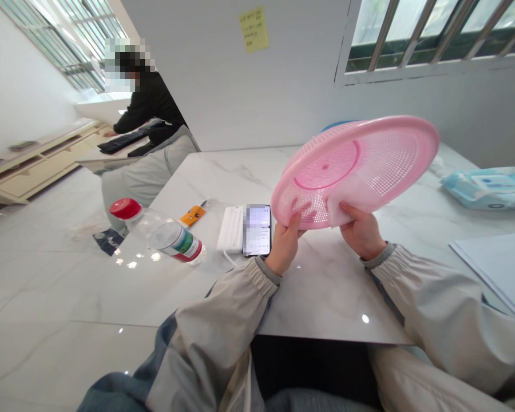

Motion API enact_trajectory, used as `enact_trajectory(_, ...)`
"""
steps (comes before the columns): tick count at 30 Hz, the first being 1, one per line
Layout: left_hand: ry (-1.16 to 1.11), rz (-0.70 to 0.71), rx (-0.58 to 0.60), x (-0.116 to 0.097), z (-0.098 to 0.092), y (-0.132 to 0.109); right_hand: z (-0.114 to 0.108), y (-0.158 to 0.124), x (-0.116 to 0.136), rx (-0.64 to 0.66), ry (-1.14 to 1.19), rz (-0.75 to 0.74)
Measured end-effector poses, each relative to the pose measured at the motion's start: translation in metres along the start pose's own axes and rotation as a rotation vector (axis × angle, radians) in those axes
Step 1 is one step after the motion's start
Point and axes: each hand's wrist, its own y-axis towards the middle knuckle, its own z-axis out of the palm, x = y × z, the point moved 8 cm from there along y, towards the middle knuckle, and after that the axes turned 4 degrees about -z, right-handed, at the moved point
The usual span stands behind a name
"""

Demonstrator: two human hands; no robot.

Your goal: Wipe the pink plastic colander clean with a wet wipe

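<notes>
Hands in pale grey sleeves hold a pink basket (360, 166) above a white marble table (326, 286). The basket is round, shallow and full of small holes. It is tilted, with its hollow face turned toward the viewer, its near rim low and its far rim raised up and to the right.

The left hand (285, 243) is clamped on the near-left rim, thumb on the inner face and fingers behind. The right hand (363, 232) is closed on a white wipe (347, 200), pressing it against the near rim just beside the left hand. Both hands sit at the lowest edge, so the whole basket extends up and away from them.

Bare tabletop lies directly beneath the basket and in front of the hands. To the left, near the left hand, lie a phone (257, 230) and a white power bank (232, 229) side by side. Further left are a small orange object (192, 216) and a clear bottle (163, 232) on its side by the table edge. Well off to the right are a pack of wet wipes (489, 186) and some papers (498, 269). In the background on the left, another person (150, 109) sits at a separate desk.
</notes>
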Motion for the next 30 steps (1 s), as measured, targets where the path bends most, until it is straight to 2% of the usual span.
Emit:
enact_trajectory(6,-0.035,-0.012,0.051,0.003,0.006,-0.001,0.003,-0.004,-0.008,0.039,0.038,0.124)
enact_trajectory(11,0.067,-0.005,0.085,0.001,0.009,-0.002,0.003,-0.003,-0.007,0.036,0.044,0.109)
enact_trajectory(13,0.199,0.064,0.066,-0.007,0.006,-0.003,-0.002,0.000,-0.007,0.004,0.037,0.085)
enact_trajectory(16,0.381,0.279,-0.043,-0.030,0.000,-0.006,-0.011,0.006,-0.005,-0.059,0.031,0.024)
enact_trajectory(18,0.423,0.363,-0.098,-0.038,-0.005,-0.009,-0.017,0.008,-0.004,-0.093,0.030,-0.018)
enact_trajectory(23,0.358,0.249,-0.072,-0.021,-0.012,-0.003,-0.021,0.011,-0.003,-0.113,0.039,-0.042)
enact_trajectory(30,0.214,0.171,-0.038,-0.009,-0.013,-0.001,-0.010,0.007,-0.002,-0.049,0.063,-0.018)
